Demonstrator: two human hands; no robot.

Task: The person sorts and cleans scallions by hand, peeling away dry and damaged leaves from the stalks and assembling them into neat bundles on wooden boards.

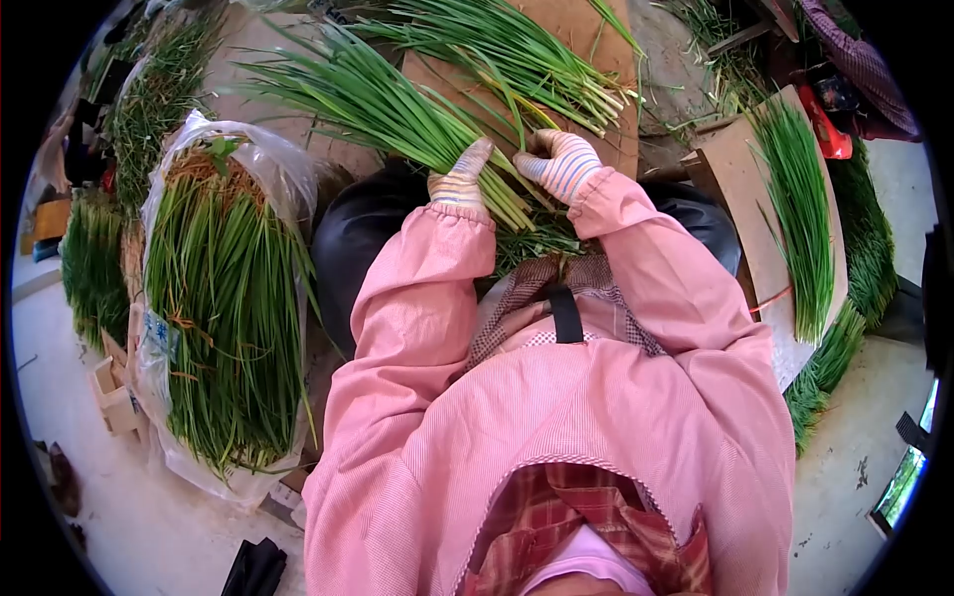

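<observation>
My left hand, in a striped knit glove, is closed round a bunch of garlic chives. The leaves fan out to the upper left, and the pale cut ends point down to the right. Close beside those ends, my right hand, gloved alike, has its thumb and fingers pinched together on a thin yellowing chive leaf. Beyond both hands, a loose pile of chives lies on a brown board, its pale stems to the right. Trimmings lie below the hands.
At left stands a clear plastic bag packed with chives. On the right, a neat chive bundle rests on a cardboard-coloured board, with more greens behind it. Leaf scraps cover the floor at upper left.
</observation>
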